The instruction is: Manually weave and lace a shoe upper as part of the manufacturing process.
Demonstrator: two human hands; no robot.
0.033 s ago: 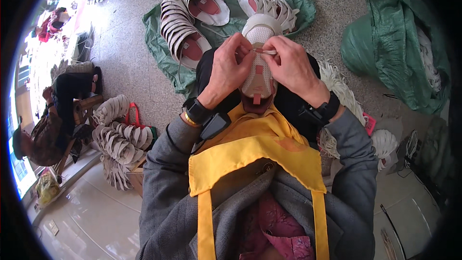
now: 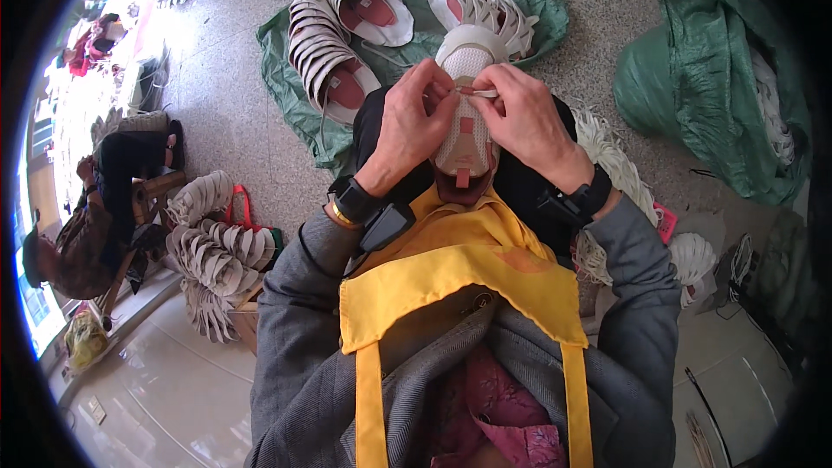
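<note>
Speckled flooring [image 2: 234,52], matte and stony, surrounds a crumpled green woven sheet [image 2: 282,121] lying beyond and to the left of the shoe upper [image 2: 468,62], the landmark for this head view. The upper rests over the lap, toe pointing away: pale perforated mesh, smooth overlays and a pink webbing loop [image 2: 464,91] across its tongue. At that loop, the right hand [image 2: 527,126] has thumb and fingertips clamped on a flat pale lace [image 2: 487,94]; the left hand [image 2: 414,119] appears pinched at the loop's opposite side, its contact partly hidden. Good practice here would presumably be to keep the lace untwisted and draw both sides evenly, sparing the mesh. Left of the upper, nested uppers [image 2: 322,39] fan in curved layers; to its right lie stringy laces [image 2: 614,154] and a glossy green sack [image 2: 643,87].
</note>
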